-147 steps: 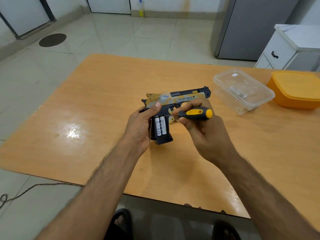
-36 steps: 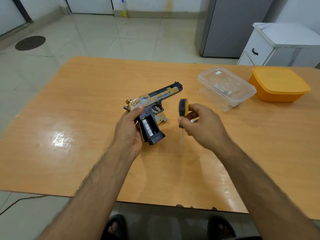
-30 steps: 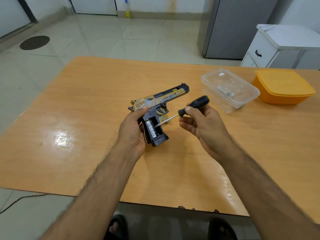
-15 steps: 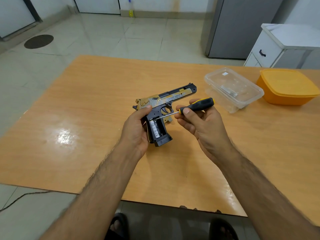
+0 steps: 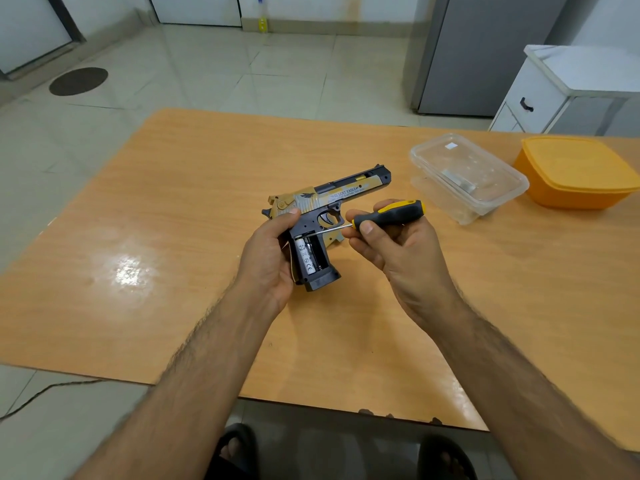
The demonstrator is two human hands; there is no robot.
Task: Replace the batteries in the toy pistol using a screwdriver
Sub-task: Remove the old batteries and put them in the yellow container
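A gold and black toy pistol (image 5: pixel 341 194) is held above the wooden table (image 5: pixel 173 188), barrel pointing far right. My left hand (image 5: pixel 268 252) grips its handle from the left. The handle's battery bay is open, and one white battery (image 5: pixel 307 259) shows inside beside an empty dark slot. My right hand (image 5: pixel 394 244) holds a black and yellow screwdriver (image 5: pixel 391 214) by its handle. The metal shaft points left, and its tip sits at the top of the open bay.
A clear plastic box (image 5: pixel 467 174) with a small grey part inside stands at the right. Beside it is a lidded orange box (image 5: pixel 578 171). A white cabinet (image 5: pixel 554 88) and a grey fridge (image 5: pixel 485 53) stand beyond the table.
Earlier two batteries showed in the bay; now one does. My right hand swung the screwdriver round from upright and brought its tip to the top of the bay.
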